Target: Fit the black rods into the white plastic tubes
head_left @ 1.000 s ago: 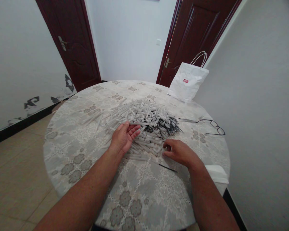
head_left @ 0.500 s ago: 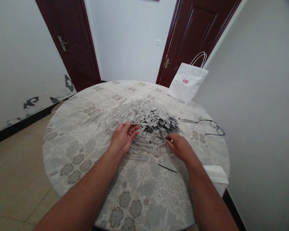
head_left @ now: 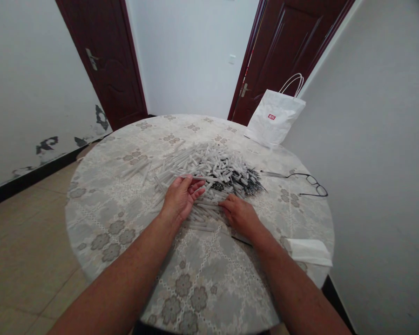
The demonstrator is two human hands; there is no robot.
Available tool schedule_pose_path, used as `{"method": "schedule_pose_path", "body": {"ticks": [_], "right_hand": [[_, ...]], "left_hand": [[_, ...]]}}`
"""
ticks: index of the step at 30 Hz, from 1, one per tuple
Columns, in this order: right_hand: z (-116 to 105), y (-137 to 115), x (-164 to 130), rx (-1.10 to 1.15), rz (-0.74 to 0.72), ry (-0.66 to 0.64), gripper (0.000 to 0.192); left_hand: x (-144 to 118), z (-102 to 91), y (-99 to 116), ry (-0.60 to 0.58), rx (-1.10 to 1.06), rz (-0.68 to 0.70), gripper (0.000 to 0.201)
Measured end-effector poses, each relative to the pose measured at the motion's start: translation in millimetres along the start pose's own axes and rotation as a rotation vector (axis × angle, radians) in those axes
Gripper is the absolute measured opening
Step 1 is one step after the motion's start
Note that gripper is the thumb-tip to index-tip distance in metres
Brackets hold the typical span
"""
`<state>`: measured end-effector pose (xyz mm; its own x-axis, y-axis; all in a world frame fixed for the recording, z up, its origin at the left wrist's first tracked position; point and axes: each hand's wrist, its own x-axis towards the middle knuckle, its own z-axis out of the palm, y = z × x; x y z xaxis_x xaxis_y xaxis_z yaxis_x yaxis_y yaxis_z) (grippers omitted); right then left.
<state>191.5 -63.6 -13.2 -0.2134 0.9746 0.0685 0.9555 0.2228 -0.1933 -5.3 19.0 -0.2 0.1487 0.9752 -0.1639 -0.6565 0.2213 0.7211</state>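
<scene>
A heap of pen parts lies mid-table: translucent pen barrels (head_left: pixel 174 163), short whitish caps (head_left: pixel 223 160) and dark, thin refill-like sticks (head_left: pixel 250 180). My left hand (head_left: pixel 181 195) is at the heap's near left side, palm turned up. Between its thumb and index finger a slim translucent pen barrel (head_left: pixel 204 178) points to the right. My right hand (head_left: pixel 238 211) reaches into the near right part of the heap, fingers pinched over the barrels there. What those fingers hold, if anything, is hidden. One dark stick (head_left: pixel 240 240) lies partly under my right forearm.
The round table wears a flowered cloth (head_left: pixel 202 260). A white paper bag (head_left: pixel 274 118) stands at the back right, with eyeglasses (head_left: pixel 314 181) nearer. A white folded item (head_left: pixel 309 251) lies at the right edge. Walls and two doors surround the table.
My right hand has moved left and a little nearer to my left hand, over the near barrels. My left hand keeps its grip on the pen barrel. The view has shifted slightly.
</scene>
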Motion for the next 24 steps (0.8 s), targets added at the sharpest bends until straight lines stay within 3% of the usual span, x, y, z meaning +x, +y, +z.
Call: {"method": "schedule_pose_path", "body": {"ticks": [7,24], "right_hand": [[-2.9,-9.9,8.2,-0.112,0.094,-0.088,0.037],[-6.0,-19.2,13.8,-0.160,0.109,-0.106,0.026]], "left_hand": [[0.3,-1.0,-0.6,-0.015,0.002,0.000,0.021],[-0.1,0.7,2.3,0.006,0.033,-0.003,0.019]]}}
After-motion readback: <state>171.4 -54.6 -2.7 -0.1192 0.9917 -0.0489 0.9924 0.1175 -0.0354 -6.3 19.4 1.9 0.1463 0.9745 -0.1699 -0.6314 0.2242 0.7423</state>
